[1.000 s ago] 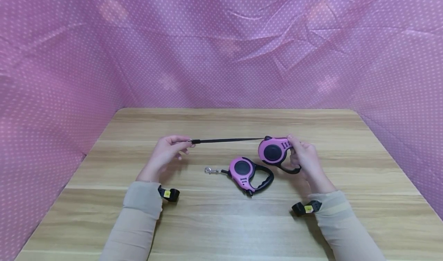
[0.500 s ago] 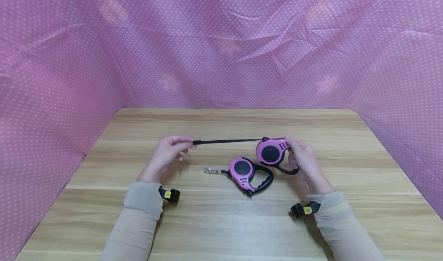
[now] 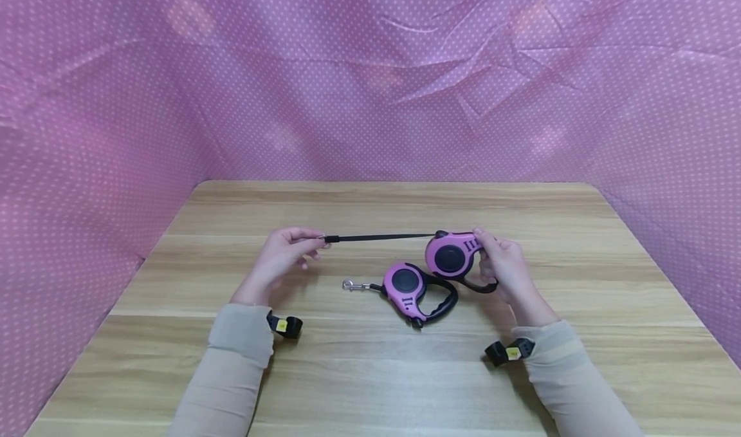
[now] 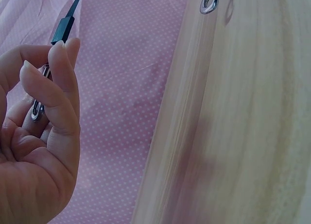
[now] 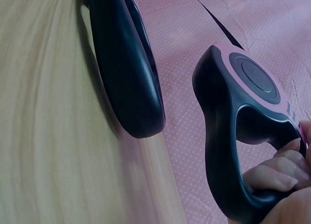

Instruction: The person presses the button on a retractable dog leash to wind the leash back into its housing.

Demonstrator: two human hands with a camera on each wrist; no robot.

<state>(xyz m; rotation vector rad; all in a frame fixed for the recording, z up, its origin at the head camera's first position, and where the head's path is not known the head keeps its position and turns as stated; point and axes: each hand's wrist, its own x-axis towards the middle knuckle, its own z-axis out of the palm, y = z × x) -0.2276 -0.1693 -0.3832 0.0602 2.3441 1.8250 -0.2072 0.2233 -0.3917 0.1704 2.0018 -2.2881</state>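
My right hand (image 3: pixel 506 271) grips a pink and black retractable dog leash (image 3: pixel 449 259) by its handle, fingers through the loop, the casing raised above the table. From the casing a black strap (image 3: pixel 382 237) runs taut to the left. At its far end my left hand (image 3: pixel 280 257) pinches the metal clip (image 4: pixel 38 110) between thumb and fingers. A second pink and black retractable leash (image 3: pixel 405 281) lies on the table between the hands, its silver clip (image 3: pixel 354 286) pointing left and its black handle to the right.
The wood-grain table (image 3: pixel 370 385) is bounded at the back and sides by pink dotted cloth (image 3: pixel 370 102). A black camera (image 3: pixel 286 325) sits at the left wrist and another camera (image 3: pixel 502 353) at the right wrist.
My right hand and the held leash have shifted slightly left, so the drawn-out strap is shorter. My left hand has moved barely to the right. The leash on the table has stayed put.
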